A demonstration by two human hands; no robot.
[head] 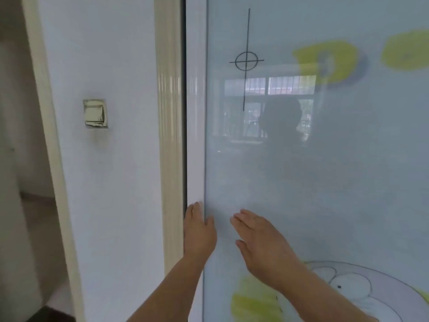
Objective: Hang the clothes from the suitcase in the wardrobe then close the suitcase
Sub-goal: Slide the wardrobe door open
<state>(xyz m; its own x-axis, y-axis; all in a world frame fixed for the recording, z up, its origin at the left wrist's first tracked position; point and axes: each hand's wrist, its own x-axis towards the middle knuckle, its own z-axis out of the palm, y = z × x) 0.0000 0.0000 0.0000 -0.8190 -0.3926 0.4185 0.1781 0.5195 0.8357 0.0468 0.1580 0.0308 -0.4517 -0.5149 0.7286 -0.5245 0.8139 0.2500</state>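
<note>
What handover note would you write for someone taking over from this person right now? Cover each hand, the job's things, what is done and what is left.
Left hand: fingers straight, on the white left edge of the wardrobe door.
Right hand: flat on the door's glossy panel.
Things: only a narrow dark gap shows between door and frame; suitcase and clothes are out of view.
Done: cannot tell from here.
Left: probably slide the door, check the suitcase, finish any hanging, then close it.
</note>
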